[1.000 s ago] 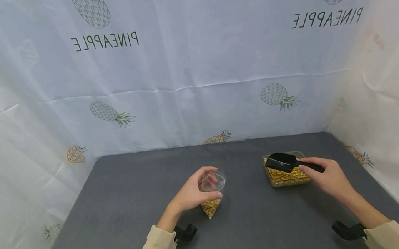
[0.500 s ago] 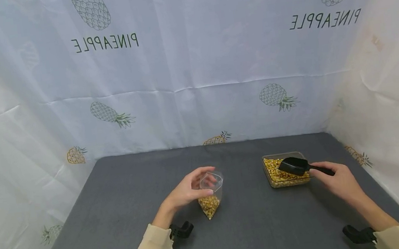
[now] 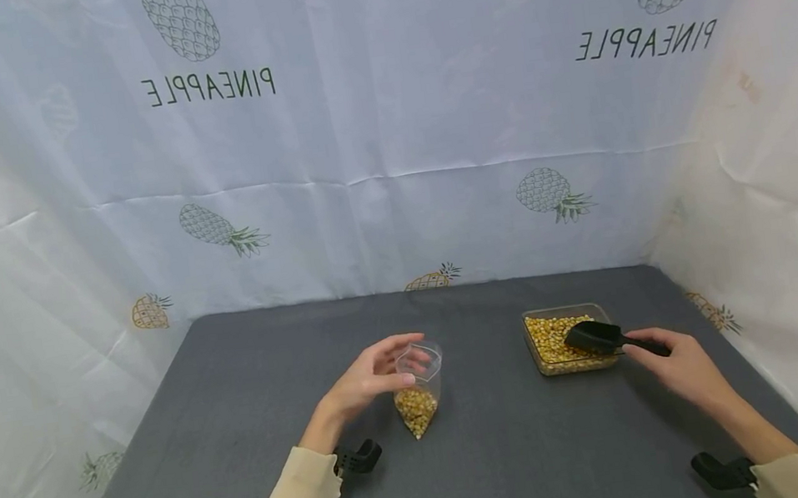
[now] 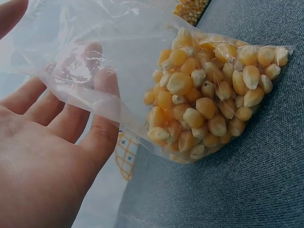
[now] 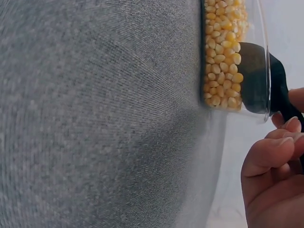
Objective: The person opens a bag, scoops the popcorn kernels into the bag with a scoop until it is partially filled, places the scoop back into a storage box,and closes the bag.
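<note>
In the head view, a clear plastic bag (image 3: 419, 372) stands upright on the table, its lower part filled with corn kernels (image 3: 416, 408). My left hand (image 3: 371, 380) is at the bag's mouth, thumb and fingers spread apart. Close up in the left wrist view, some fingertips show through the clear film of the bag (image 4: 137, 95); the fingers look loose. Over to the right, my right hand (image 3: 683, 367) grips the handle of a black scoop (image 3: 594, 337). The scoop's head lies tilted inside a clear rectangular container (image 3: 537, 361) of corn kernels, its blade low against the kernels (image 5: 223, 61).
A grey cloth-covered table (image 3: 504, 471) lies under everything. White pineapple-print curtains (image 3: 382, 117) close off the back and both sides. Black wrist mounts (image 3: 358, 458) sit on both forearms.
My right hand has drawn the scoop back to the right and lowered it into the corn container. My left hand has shifted slightly left, its thumb moving back across the bag's mouth.
</note>
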`<state>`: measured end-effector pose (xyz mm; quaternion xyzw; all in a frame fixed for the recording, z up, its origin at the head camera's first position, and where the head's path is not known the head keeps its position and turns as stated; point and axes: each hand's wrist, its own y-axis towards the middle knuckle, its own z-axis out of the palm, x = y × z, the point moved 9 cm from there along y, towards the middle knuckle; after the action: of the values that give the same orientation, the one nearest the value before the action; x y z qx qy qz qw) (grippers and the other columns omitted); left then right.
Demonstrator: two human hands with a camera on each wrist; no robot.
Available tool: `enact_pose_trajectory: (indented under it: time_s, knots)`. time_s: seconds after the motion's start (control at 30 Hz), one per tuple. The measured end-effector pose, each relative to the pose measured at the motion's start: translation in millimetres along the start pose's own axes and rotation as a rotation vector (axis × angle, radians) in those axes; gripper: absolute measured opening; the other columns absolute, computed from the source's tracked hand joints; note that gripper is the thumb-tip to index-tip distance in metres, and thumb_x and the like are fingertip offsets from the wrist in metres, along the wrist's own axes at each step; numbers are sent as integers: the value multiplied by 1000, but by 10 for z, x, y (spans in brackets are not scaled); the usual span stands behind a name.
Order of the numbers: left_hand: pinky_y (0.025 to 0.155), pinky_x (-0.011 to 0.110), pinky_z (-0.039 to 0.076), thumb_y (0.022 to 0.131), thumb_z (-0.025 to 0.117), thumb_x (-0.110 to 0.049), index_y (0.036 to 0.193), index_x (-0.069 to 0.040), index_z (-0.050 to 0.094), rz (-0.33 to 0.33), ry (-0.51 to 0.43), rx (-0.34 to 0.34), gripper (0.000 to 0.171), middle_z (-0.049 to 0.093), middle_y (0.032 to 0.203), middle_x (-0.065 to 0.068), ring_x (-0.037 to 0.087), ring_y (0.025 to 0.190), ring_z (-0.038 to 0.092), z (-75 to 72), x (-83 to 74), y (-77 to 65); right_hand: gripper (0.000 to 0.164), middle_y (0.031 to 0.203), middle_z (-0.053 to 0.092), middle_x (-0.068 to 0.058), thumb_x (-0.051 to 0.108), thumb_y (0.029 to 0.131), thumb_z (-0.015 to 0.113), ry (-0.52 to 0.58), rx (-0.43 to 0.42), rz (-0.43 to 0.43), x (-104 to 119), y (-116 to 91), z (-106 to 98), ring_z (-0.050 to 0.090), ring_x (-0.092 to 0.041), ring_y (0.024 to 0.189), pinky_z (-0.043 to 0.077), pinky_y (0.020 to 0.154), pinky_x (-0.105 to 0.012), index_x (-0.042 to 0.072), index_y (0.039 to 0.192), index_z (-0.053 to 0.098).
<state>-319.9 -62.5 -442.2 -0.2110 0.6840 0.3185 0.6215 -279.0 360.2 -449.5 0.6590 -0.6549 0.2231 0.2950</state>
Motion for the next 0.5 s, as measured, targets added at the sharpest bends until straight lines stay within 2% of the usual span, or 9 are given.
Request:
enact_pose_trajectory:
  time_s: [0.1, 0.23, 0.5]
  knots:
    - [96, 39, 52, 98, 67, -12, 153, 0, 39, -11, 10, -15, 64, 53, 137, 29, 33, 121, 59, -12, 4, -7, 51, 127, 58, -31, 39, 103, 61, -41, -18, -22, 24, -2, 5, 61, -36, 80, 51, 65, -47, -1, 135, 58]
    - [95, 40, 53, 97, 70, -11, 152, -3, 43, -9, 13, -41, 62, 55, 135, 29, 31, 118, 61, -33, 17, -9, 46, 128, 55, -34, 36, 103, 62, -110, -65, -73, 91, -12, -14, 51, -49, 116, 45, 83, -62, -2, 129, 59]
    - [90, 44, 56, 96, 69, -3, 148, 1, 47, 40, 33, -130, 57, 58, 128, 33, 21, 107, 66, -107, 36, -2, 34, 111, 64, -25, 25, 99, 69, -187, -101, -161, 249, -40, -29, 62, -45, 100, 50, 78, -59, -5, 115, 65]
